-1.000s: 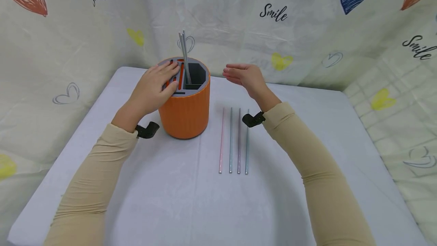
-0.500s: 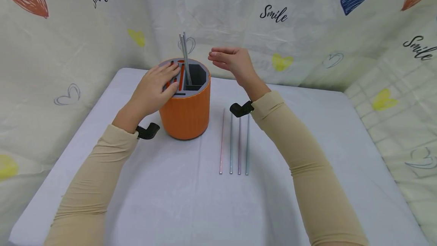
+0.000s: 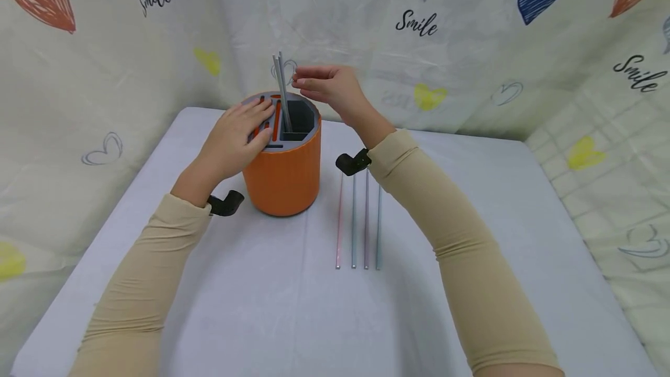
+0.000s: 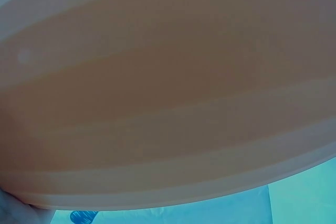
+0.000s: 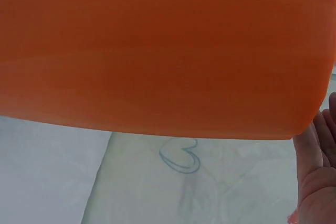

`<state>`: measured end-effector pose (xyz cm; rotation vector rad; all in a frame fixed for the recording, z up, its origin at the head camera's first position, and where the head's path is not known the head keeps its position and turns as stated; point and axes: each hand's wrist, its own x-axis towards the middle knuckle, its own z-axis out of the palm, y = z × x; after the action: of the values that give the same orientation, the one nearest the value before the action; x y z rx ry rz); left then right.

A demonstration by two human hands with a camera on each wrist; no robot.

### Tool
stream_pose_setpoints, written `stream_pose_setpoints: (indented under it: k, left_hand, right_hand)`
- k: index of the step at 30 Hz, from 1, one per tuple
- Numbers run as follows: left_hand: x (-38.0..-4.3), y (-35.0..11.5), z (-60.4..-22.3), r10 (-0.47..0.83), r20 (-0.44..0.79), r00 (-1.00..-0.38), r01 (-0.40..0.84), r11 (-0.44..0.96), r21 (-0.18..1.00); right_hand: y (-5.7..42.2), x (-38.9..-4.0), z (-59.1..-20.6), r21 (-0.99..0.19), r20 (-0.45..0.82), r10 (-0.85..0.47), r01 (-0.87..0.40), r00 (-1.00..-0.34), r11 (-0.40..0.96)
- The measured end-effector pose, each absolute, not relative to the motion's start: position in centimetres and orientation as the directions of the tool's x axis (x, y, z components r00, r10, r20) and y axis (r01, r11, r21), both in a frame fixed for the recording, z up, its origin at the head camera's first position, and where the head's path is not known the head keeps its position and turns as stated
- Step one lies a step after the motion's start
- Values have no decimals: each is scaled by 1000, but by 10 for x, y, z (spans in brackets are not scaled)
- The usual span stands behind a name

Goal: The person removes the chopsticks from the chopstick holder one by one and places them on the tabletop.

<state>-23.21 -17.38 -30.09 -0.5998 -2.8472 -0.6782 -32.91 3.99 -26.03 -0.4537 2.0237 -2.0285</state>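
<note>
A round orange knife block (image 3: 282,185) with a grey slotted top stands at the back left of the table. My left hand (image 3: 230,138) rests on the left part of that top, fingers spread over the slots. Several slim silvery sticks (image 3: 284,89), like chopsticks, stand leaning in its large dark compartment. Just right of their upper ends is my right hand (image 3: 330,86), its fingers extended toward them and holding nothing visible. In the right wrist view the block's orange wall (image 5: 168,56) fills the upper part, with the right hand (image 5: 317,182) at the edge.
On the white-covered table (image 3: 262,307), right of the block, several shiny sticks lie side by side, among them a pink one (image 3: 339,220) and a purple one (image 3: 366,220). A patterned cloth (image 3: 356,22) hangs close behind the table.
My right hand has moved left and upward, from beyond the block's right side to beside the standing sticks. The left hand has stayed on the block's top.
</note>
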Motion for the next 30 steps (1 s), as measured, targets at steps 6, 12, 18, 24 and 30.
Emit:
stream_pose_setpoints:
  k: [6,12,18,24,30]
  left_hand:
    - [-232,-174,-301,348,241,-906,419,818,395]
    - [-232,-174,-301,347,240,-907,418,815,400]
    - [-233,-174,-301,343,246,-906,418,813,406]
    - [-234,-174,-301,343,248,-906,419,811,408]
    - [-233,-174,-302,337,248,-908,414,809,418]
  right_hand:
    - [32,-330,-261,-998,52,-395,-60,-917,8]
    - [26,-330,-260,-997,57,-399,-70,-915,19]
    - [22,-330,-260,-993,73,-403,-105,-912,59]
    - [18,-329,-261,-979,98,-407,-162,-908,126]
    - [14,-328,-264,-975,120,-421,-185,-899,119]
